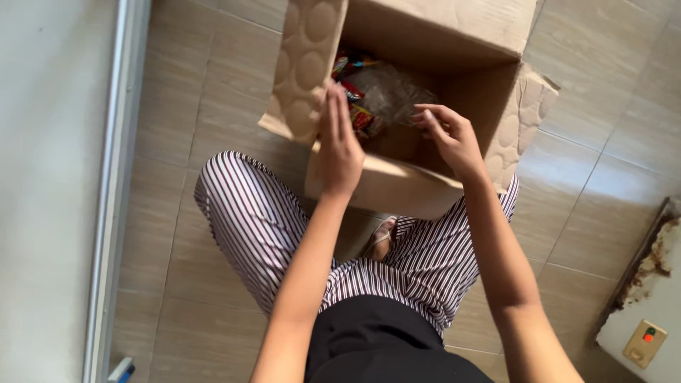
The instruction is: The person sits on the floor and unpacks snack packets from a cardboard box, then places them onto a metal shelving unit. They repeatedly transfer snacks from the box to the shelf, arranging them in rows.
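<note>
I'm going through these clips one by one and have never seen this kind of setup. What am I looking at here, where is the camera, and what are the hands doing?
There is no machine here: a person wears one camera on the head, so the single picture looks straight down at their own arms and striped trousers. They crouch on a tiled floor in front of an open cardboard box. The left hand rests flat at the box's near edge beside an opened flap. The right hand reaches into the box, fingers at a clear plastic bag that lies beside some colourful packets. Neither hand has visibly closed on anything. A rusted white appliance shows at the lower right.
</note>
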